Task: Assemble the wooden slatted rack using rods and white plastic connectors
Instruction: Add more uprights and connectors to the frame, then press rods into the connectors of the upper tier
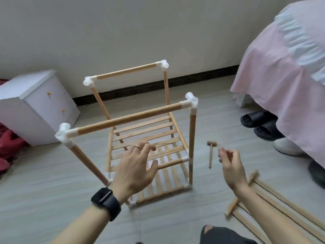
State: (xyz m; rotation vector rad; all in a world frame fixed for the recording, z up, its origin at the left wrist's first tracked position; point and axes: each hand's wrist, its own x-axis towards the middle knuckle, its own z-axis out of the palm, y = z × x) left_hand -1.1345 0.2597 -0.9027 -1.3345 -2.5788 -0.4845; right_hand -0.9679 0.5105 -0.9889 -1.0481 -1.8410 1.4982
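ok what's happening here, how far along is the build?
A person is building a wooden rack on the floor. Two slatted shelves are in, and the top frame of rods and white connectors is up but has no shelf. The left hand hovers open over the rack; the right hand is loosely curled and looks empty. A small mallet and a loose slatted panel lie on the floor.

The person's forearms are bare and sleeveless, the left wrist carries a black smartwatch (106,203) with a dark rectangular face on a wide black band, a thin ring (137,147) circles one left finger, and dark ripped trousers (223,235) cover the knee.
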